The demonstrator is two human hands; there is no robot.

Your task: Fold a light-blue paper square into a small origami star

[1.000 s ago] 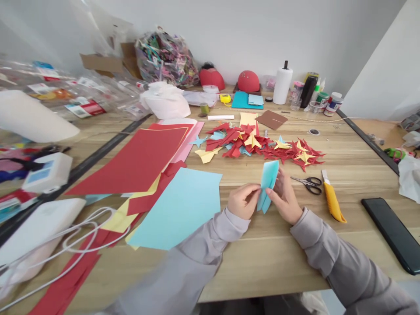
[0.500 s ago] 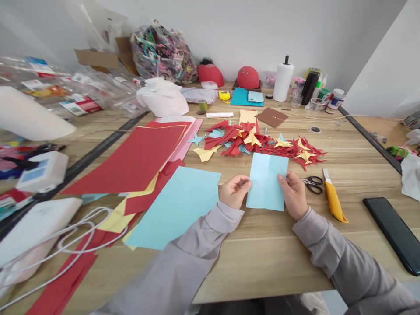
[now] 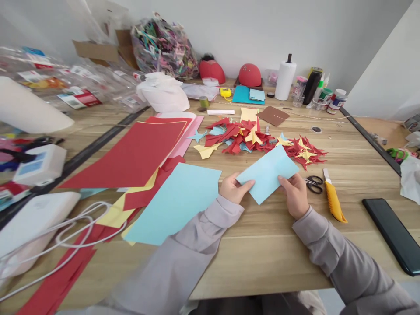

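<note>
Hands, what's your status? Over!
Left hand, right hand: both gripping. Light blue rectangular paper: held slanted between them. Black loop-handled scissors: close beside right hand.

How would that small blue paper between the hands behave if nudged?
The small blue paper is probably very light, since the left hand and right hand just pinch it near opposite ends. It may feel fairly stiff, as it spans the gap without obvious sag. A firm push would likely bend it, because it looks thin.

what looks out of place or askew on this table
The yellow knife lies beside the scissors, its blade seemingly exposed, which looks careless near the right hand. A white cable sprawls in loops over the red paper strips, looking untidy.
</note>
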